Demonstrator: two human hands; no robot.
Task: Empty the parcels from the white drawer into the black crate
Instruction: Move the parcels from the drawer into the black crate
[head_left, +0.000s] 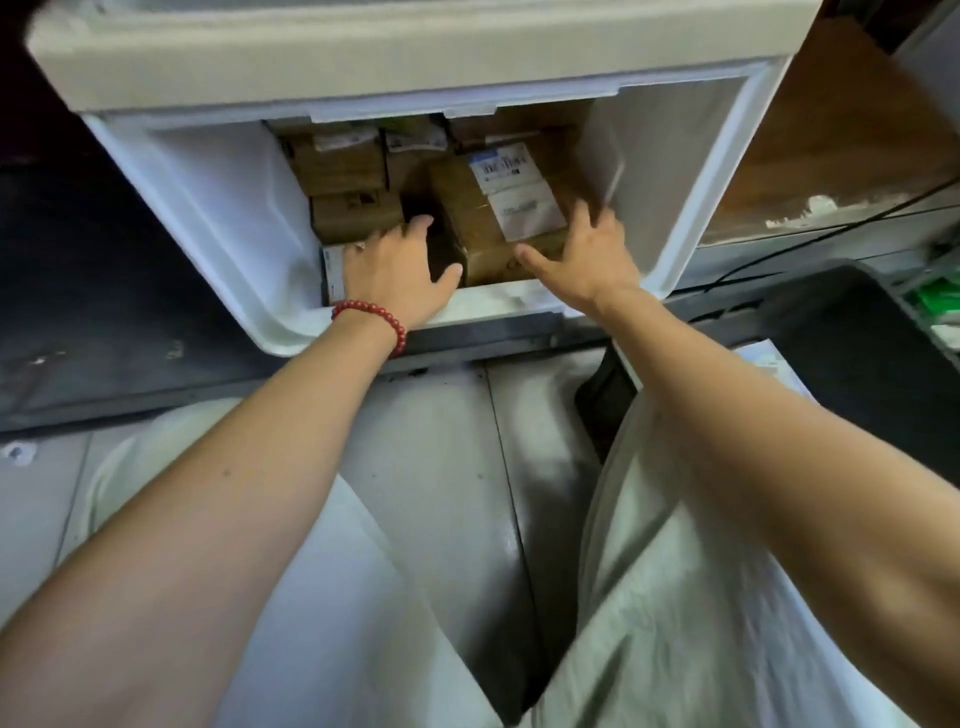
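Brown cardboard parcel with white labels (480, 221) sat at the front of the open white plastic drawer (208, 218) among other cardboard boxes (337, 166), left hand (397, 267) with red bead bracelet (374, 316) and right hand (584, 257) flanked it, fingers (418, 224) spread and unclenched, seemingly pressed to its sides, black plastic crate (857, 338) stood to the right.

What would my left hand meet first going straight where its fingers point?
The left hand probably meets the brown cardboard box at the back, past the dark gap beside the large labelled parcel; depth unclear.
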